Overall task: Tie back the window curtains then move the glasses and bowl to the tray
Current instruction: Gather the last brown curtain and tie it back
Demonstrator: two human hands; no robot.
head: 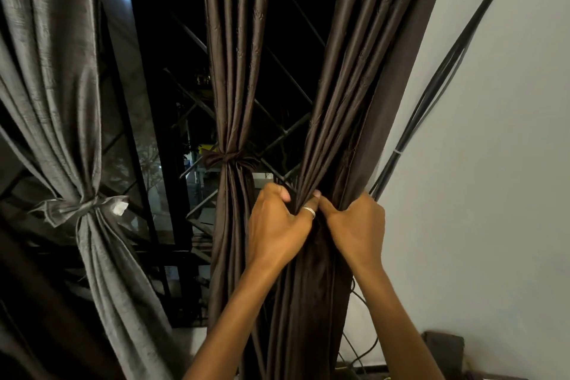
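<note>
Head view showed both hands closed on the right-hand curtain (345, 120) beside the wall (493, 163): left hand (277, 225) and right hand (354, 225) pinched its gathered folds together, likely bunching them for tying; glasses, bowl and tray were out of view.

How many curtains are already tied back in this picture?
2: the grey curtain at left and the brown middle curtain. Both hands gather the right curtain, not yet tied. Others may be outside view.

Three curtains hang side by side before the window (154, 102), right curtain (354, 102) beside wall (493, 163)
</note>
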